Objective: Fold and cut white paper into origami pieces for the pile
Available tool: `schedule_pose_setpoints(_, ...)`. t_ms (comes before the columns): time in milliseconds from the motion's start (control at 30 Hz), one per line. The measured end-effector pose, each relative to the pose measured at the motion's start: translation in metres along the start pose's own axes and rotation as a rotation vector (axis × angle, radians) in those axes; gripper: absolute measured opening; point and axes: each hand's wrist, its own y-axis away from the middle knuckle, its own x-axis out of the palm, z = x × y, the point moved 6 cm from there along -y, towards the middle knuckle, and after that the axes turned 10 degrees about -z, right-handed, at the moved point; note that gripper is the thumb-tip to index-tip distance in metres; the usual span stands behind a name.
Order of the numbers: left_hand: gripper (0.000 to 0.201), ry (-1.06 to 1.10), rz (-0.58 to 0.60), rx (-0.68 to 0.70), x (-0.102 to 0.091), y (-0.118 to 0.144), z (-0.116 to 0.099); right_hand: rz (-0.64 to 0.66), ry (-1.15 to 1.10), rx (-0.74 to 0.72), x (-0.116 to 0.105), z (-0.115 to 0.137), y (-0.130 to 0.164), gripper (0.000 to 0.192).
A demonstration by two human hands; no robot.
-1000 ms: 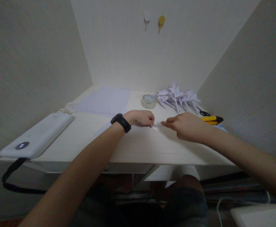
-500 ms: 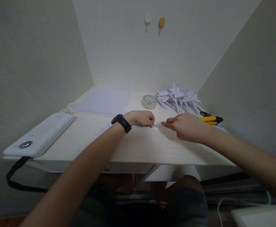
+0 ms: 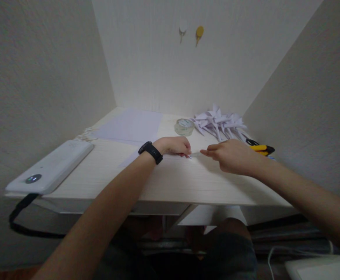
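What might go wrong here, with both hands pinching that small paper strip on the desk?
The left hand and right hand pinch a thin paper strip between them; pulling apart may tear it. The right forearm lies near the yellow cutter and the folded paper pile, so a sweep might knock them.

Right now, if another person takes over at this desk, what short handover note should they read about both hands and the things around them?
Left hand, with black wristband: fingers pinch one end of a small white paper piece on the pale wooden desk.
Right hand: fingers pinch the other end.
Behind: clear tape roll, pile of folded white paper shapes, flat lilac paper sheets, yellow-black utility knife.
Done: several shapes are folded.
Left: this piece is not yet a finished shape.
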Motion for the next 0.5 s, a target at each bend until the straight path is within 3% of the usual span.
schedule_pose_setpoints(333,0.024,-0.031,0.025,0.063,-0.009,0.008,-0.011,0.008,-0.423,0.129,0.018,-0.032,0.010,0.051)
schedule_pose_setpoints(500,0.036,-0.035,0.014,0.116,-0.011,0.013,-0.016,0.084,-0.736,0.218,0.030,-0.041,0.013,0.047)
